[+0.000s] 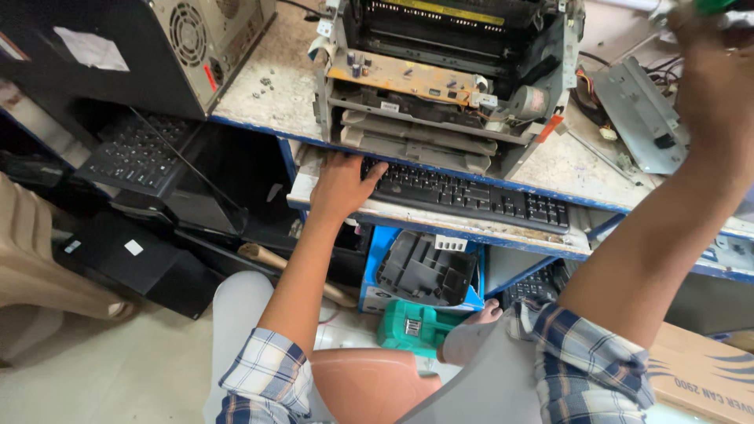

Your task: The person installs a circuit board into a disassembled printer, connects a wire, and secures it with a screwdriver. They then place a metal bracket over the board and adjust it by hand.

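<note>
head view | left hand (339, 186) flat, fingers spread, resting on left end of black keyboard (471, 193) in pull-out tray (440, 224) under workbench (267, 86) | right hand (711, 74) raised at top-right edge, blurred, grip cannot be told | opened printer (448, 74) on bench directly behind keyboard | computer case (204, 39) at left

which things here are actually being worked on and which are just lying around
In hand: left hand on black keyboard; right hand raised by opened grey printer.
Lying about: beige computer tower, grey metal bracket, green box.
</note>
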